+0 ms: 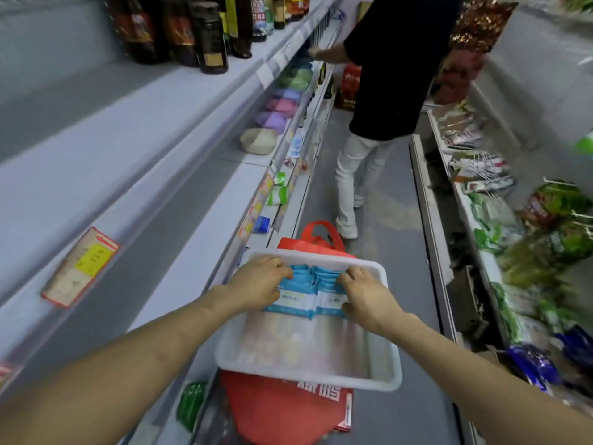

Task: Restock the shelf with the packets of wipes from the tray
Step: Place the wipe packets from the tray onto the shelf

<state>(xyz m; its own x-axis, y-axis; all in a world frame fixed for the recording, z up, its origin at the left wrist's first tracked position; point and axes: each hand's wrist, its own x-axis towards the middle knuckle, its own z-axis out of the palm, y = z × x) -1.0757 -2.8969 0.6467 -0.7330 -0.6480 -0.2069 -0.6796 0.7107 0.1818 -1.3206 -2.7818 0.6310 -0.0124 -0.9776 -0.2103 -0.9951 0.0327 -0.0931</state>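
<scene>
A white plastic tray (390,374) rests on a red bag in the aisle, low in the middle of the view. At its far end lies a row of blue and white packets of wipes (313,292). My left hand (260,281) grips the left end of that row, fingers curled over the packets' top edge. My right hand (364,295) grips the right end the same way. The near half of the tray holds no packets. The grey shelf (179,226) runs along the left side, with bare stretches at my height.
A red bag (276,409) sits under the tray. A person in a black top and white trousers (356,175) stands ahead in the aisle, reaching into the left shelves. Dark bottles (208,36) stand on an upper shelf. Green packaged goods (519,252) fill the right-hand shelves.
</scene>
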